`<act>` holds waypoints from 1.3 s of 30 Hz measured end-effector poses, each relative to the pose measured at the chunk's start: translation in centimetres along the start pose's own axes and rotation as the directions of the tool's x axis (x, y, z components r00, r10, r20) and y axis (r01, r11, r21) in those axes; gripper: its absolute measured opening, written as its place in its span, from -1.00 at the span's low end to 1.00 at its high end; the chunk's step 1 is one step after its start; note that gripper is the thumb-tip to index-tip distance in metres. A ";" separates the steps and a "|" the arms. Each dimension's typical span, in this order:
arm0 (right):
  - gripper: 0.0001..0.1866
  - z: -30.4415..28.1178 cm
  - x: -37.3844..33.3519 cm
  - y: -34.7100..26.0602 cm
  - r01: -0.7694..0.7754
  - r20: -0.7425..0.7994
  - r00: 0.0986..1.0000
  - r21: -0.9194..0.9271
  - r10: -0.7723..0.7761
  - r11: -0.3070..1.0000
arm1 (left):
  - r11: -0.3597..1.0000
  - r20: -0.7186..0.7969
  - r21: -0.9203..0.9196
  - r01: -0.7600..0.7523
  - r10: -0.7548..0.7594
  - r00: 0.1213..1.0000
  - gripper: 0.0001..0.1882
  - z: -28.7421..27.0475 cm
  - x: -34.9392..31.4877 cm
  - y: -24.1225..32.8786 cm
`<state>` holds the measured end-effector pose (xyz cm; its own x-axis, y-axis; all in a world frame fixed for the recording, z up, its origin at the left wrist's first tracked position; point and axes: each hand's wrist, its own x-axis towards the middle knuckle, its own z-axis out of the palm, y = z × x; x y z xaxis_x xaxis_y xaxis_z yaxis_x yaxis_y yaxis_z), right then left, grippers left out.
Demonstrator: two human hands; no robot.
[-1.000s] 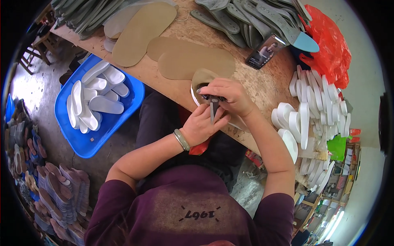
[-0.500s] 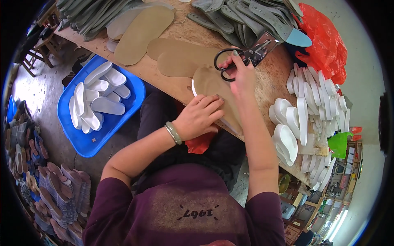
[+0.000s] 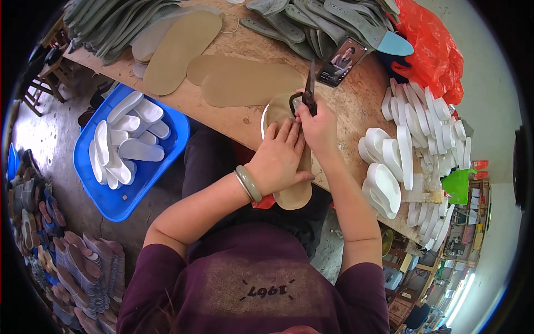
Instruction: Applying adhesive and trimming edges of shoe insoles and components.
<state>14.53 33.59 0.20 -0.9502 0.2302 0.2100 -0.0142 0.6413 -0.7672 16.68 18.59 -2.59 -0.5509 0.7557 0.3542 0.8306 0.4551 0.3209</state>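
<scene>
The tan insole [image 3: 293,192] lies on the near edge of the desk [image 3: 245,125], its lower end hanging out over my lap. My left hand [image 3: 278,158] lies flat on top of it, fingers [image 3: 285,132] stretched out and close together, pinning it down rather than gripping anything. A pale green bangle [image 3: 248,183] sits on that wrist. Just beside it, touching at the knuckles, my right hand [image 3: 317,125] is closed around the dark handles of the scissors [image 3: 308,92], whose blades point away from me; I cannot tell whether they are parted or together.

Further out on the desk lie two more tan insole blanks [image 3: 250,83] side by side, and a longer one [image 3: 181,50] to their left. A phone [image 3: 342,61] with a lit screen rests just past the scissor tips. Grey soles [image 3: 311,22] are heaped along the far edge, with a red plastic bag [image 3: 436,50] at the right. White moulded heel pieces [image 3: 411,139] stand in rows to my right. Down on the floor to my left, a blue tray [image 3: 161,167] holds more white pieces.
</scene>
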 end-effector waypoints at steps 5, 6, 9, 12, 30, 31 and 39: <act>-0.72 1.8 2.3 1.5 0.101 -0.126 0.985 -0.125 -0.117 0.987 | 1.000 0.008 -0.005 0.008 -0.008 1.000 -0.07 0.1 -0.1 -0.2; -0.73 2.2 2.7 2.2 0.169 -0.180 0.964 -0.163 -0.198 0.972 | 1.000 -0.018 -0.009 0.001 -0.001 1.000 -0.07 0.1 -0.2 -0.3; -0.72 1.2 4.0 4.0 0.078 -0.300 0.950 -0.051 -0.090 0.996 | 0.996 0.002 -0.075 -0.056 0.056 0.998 -0.05 -0.2 -0.1 -0.7; -0.71 -1.6 4.0 5.1 0.041 -0.308 0.947 0.391 0.088 0.920 | 0.984 0.047 -0.136 -0.117 0.125 0.991 -0.05 -0.7 0.1 -1.6; -0.79 -1.9 2.8 2.4 0.104 -0.238 0.971 0.385 -0.010 0.917 | 0.975 0.049 -0.176 -0.132 0.143 0.989 -0.06 -0.6 -0.2 -2.1; -0.79 -1.8 2.0 1.0 0.033 -0.146 0.989 0.333 0.017 0.942 | 0.975 0.054 -0.179 -0.132 0.144 0.988 -0.06 -0.8 -0.4 -2.1; -0.77 0.4 1.4 2.7 0.407 -0.083 0.894 -0.260 -0.440 0.876 | 0.982 0.038 -0.125 -0.141 0.147 0.988 -0.04 -0.9 -0.2 -1.8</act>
<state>13.05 35.38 -1.80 -0.8176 -0.0160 0.5755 -0.3182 0.8456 -0.4285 15.17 17.21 -2.42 -0.4197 0.8318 0.3634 0.8831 0.2817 0.3751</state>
